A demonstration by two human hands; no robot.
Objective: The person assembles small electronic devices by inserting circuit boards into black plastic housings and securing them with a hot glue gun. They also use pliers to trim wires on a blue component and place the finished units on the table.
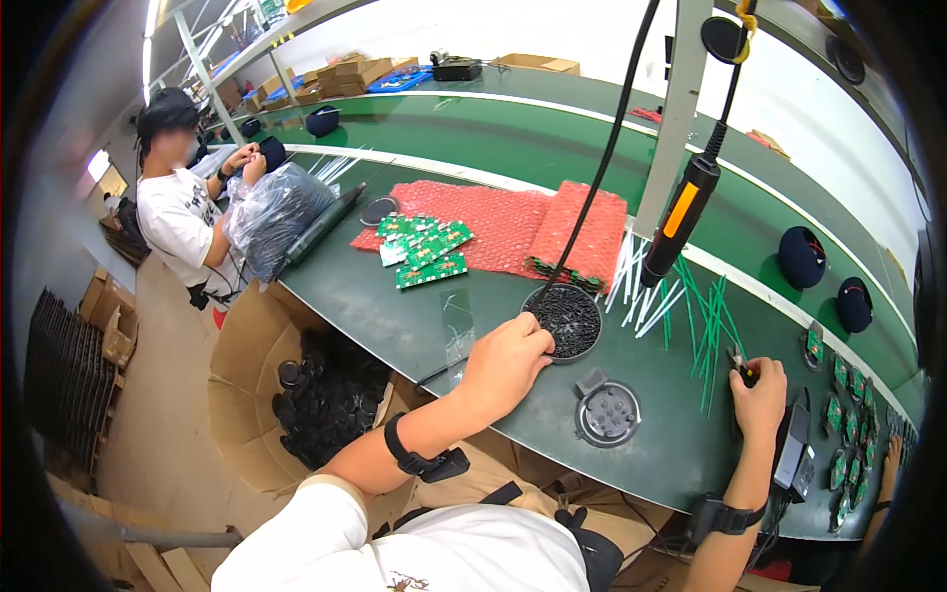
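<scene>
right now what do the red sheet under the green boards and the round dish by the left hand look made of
The red sheet looks like plastic bubble wrap: a dotted, cushioned texture and a soft folded stack at its right end. The round dish looks like dark, hard plastic or metal; its thin rim is smooth, and which it is cannot be told. It holds many small black parts. The left hand touches its near edge.

White short-sleeved shirt [414,548] with a small dark printed motif low on the front. Khaki trousers [493,479] beneath. Black strap [409,456] with a boxy black module around the left forearm; matching black band [728,516] around the right wrist. Both hands [505,363] bare, no gloves, forearms uncovered below the sleeves.
</scene>
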